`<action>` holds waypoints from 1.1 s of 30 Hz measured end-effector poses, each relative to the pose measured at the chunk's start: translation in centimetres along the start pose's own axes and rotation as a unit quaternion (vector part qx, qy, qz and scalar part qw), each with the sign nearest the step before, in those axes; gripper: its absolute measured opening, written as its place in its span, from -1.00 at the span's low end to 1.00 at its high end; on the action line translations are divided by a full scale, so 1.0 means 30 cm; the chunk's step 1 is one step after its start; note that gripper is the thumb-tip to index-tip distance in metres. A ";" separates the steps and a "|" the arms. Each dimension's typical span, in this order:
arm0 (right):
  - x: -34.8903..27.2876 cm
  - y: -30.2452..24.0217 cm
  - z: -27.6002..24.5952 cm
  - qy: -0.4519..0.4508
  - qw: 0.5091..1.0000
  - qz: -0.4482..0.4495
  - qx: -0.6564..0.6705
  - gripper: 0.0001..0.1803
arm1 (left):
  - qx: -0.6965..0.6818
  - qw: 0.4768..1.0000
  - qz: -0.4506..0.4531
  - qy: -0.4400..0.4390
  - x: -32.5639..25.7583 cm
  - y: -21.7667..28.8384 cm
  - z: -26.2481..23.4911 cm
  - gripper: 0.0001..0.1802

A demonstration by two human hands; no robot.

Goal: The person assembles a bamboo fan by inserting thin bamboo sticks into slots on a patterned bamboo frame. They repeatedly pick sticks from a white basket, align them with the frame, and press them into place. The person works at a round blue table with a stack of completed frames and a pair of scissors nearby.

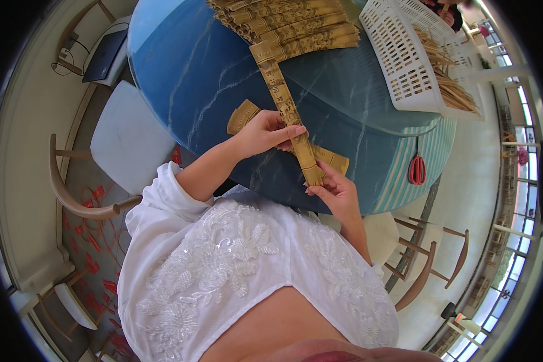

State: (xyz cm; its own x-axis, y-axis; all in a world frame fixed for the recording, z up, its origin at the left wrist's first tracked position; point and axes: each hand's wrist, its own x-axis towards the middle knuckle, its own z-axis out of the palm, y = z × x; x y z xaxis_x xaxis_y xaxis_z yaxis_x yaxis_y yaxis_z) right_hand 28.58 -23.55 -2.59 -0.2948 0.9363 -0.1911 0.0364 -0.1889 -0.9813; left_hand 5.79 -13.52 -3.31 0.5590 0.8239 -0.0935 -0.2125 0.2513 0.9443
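Left hand (pixel 264 133) pinched a long tan carved strip (pixel 289 114) over the blue marbled desk (pixel 199 72), right hand (pixel 335 190) gripped its near end, strip stack (pixel 289 24) beyond, white basket (pixel 404 60) and red scissors (pixel 417 169) right of the right hand

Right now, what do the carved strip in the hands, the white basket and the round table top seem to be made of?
Carved strip: probably wood or bamboo, matte tan, with pierced patterns; both hands' fingers pinch it. White basket: looks like moulded plastic, with an even lattice of holes. Table top: blue with white veins, glossy, like marble or an imitation.

strip stack (pixel 289 27) cut off at top, carvings unreadable
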 end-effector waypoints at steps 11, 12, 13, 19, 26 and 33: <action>-0.019 0.020 -0.191 0.134 0.986 -0.035 0.089 -0.75 | -0.061 0.984 0.116 0.122 -0.030 0.026 -0.047 -0.70; -0.025 0.022 -0.212 0.148 0.983 -0.040 0.102 -0.75 | -0.074 0.979 0.116 0.153 -0.039 0.030 -0.069 -0.71; -0.030 0.024 -0.230 0.160 0.979 -0.045 0.115 -0.75 | -0.069 0.976 0.125 0.166 -0.047 0.032 -0.090 -0.74; 0.016 0.053 -0.228 0.226 0.949 -0.112 0.188 -0.74 | -0.005 0.984 0.097 0.151 -0.102 0.129 -0.143 -0.82; 0.063 0.134 -0.219 0.321 0.934 -0.155 0.008 -0.74 | 0.001 0.934 0.219 0.281 -0.033 0.324 -0.267 -0.83; 0.070 0.129 -0.206 0.291 0.944 -0.146 -0.056 -0.75 | -0.052 0.882 0.237 0.403 0.174 0.427 -0.424 -0.83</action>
State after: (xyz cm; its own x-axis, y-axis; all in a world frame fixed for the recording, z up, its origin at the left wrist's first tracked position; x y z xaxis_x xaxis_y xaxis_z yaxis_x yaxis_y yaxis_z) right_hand 34.00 -20.49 -6.94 0.2651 0.9539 0.1408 0.1441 0.1052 -0.9840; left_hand -4.21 0.46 4.29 -0.3556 0.9320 0.0703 -0.3652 -0.2078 0.9075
